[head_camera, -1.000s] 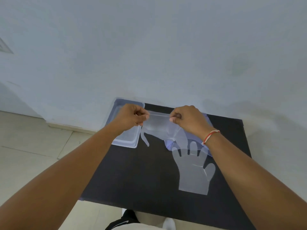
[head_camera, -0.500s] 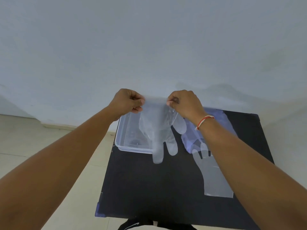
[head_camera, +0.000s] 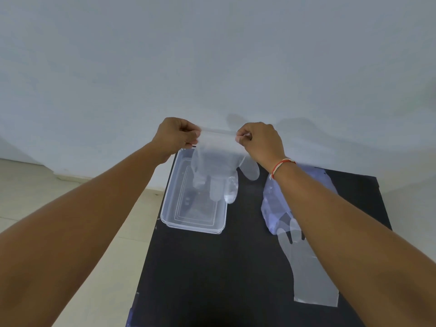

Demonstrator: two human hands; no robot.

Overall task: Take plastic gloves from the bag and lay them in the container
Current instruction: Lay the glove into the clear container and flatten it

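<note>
A clear plastic glove (head_camera: 218, 166) hangs by its cuff, fingers down, over the far end of a clear rectangular container (head_camera: 171, 221). My left hand (head_camera: 175, 136) pinches the cuff's left corner and my right hand (head_camera: 260, 140) pinches its right corner. The glove's fingertips dangle just above or inside the container; its thumb sticks out to the right. The bluish bag of gloves (head_camera: 271, 204) lies on the black table (head_camera: 212, 274) under my right forearm. A second clear glove (head_camera: 311, 279) lies flat in front of the bag.
The black table stands against a white wall (head_camera: 212, 55). Its left edge drops to a beige tiled floor (head_camera: 35, 182). The container sits at the table's far left corner, slightly over the edge.
Both hands lifted the glove off the table and carried it left, from above the bag to above the container. The view shifted left as well.
</note>
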